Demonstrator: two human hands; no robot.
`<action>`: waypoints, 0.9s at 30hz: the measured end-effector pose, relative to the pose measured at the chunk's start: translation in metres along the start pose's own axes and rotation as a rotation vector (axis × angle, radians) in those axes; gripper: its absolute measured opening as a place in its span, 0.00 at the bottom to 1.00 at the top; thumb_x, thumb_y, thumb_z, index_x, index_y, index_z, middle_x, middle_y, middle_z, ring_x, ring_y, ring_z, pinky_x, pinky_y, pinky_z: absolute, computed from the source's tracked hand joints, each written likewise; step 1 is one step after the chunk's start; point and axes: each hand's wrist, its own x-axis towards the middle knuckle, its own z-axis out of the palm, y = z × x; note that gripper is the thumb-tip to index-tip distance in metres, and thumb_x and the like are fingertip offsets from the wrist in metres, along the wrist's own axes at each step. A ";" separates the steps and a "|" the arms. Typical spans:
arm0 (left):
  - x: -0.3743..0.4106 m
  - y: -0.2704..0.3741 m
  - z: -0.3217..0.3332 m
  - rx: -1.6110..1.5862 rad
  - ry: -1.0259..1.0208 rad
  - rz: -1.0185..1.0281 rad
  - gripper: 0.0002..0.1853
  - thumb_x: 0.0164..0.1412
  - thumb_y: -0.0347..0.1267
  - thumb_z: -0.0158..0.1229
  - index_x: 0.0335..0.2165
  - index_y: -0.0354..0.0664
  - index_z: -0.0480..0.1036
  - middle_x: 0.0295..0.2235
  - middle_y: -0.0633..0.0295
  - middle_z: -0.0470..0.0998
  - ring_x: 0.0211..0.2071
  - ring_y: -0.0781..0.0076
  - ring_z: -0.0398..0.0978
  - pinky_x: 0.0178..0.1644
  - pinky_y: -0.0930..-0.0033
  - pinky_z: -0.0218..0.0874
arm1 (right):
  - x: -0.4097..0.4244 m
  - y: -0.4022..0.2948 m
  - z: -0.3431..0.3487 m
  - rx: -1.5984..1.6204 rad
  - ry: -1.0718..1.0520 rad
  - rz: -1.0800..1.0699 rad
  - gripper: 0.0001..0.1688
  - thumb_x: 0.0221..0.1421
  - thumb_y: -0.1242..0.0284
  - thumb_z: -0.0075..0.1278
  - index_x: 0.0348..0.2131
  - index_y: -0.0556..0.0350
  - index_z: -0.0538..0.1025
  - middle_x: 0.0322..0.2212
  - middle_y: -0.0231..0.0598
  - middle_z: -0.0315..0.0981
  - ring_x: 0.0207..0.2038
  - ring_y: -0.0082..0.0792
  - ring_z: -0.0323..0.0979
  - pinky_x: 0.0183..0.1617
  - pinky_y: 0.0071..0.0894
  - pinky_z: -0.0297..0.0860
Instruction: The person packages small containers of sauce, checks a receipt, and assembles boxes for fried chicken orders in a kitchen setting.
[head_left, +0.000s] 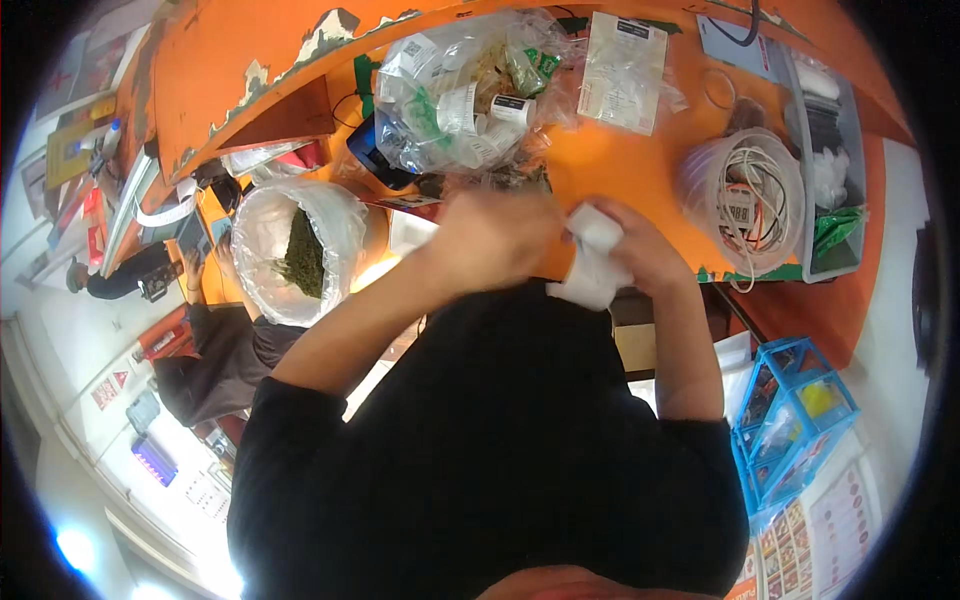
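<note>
My right hand (646, 247) grips a crumpled white strip of paper or tissue (596, 262), whose lower end hangs near the front of my black shirt. To its left, my left hand (499, 236) is blurred, with its fingers turned towards the white strip. Whether it holds anything cannot be made out. Just beyond the left hand lies some dark, clear-wrapped material (517, 177), partly covered by it. A large clear plastic bag (457, 97) sits behind, with white-labelled rolls or containers and green packets inside.
A bag-lined tub (304, 247) of dried green herb stands left. At right are a clear tub (750, 202) with cables and a digital device, a grey tray (832, 165), and a blue-framed rack (795, 427). A printed packet (622, 75) lies behind. People work at far left.
</note>
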 end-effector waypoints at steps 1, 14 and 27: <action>-0.008 -0.021 0.000 0.133 0.148 -0.229 0.13 0.49 0.29 0.63 0.37 0.47 0.76 0.34 0.63 0.78 0.29 0.63 0.79 0.28 0.60 0.71 | 0.020 0.002 -0.002 -0.098 0.011 -0.009 0.18 0.62 0.72 0.49 0.51 0.55 0.70 0.41 0.36 0.72 0.45 0.28 0.72 0.48 0.30 0.71; -0.006 -0.138 -0.032 -0.088 0.282 -0.749 0.10 0.59 0.33 0.58 0.34 0.37 0.76 0.22 0.53 0.78 0.24 0.63 0.76 0.32 0.64 0.66 | 0.254 -0.003 0.113 -0.870 0.900 -0.467 0.45 0.41 0.80 0.59 0.59 0.50 0.60 0.49 0.56 0.56 0.50 0.58 0.62 0.55 0.50 0.63; 0.006 -0.317 0.016 0.499 -0.242 -0.533 0.16 0.57 0.35 0.49 0.33 0.33 0.78 0.38 0.43 0.80 0.40 0.47 0.78 0.46 0.48 0.67 | 0.163 -0.005 0.109 0.186 0.528 -0.823 0.38 0.47 0.87 0.48 0.59 0.57 0.63 0.44 0.42 0.72 0.43 0.36 0.72 0.46 0.34 0.70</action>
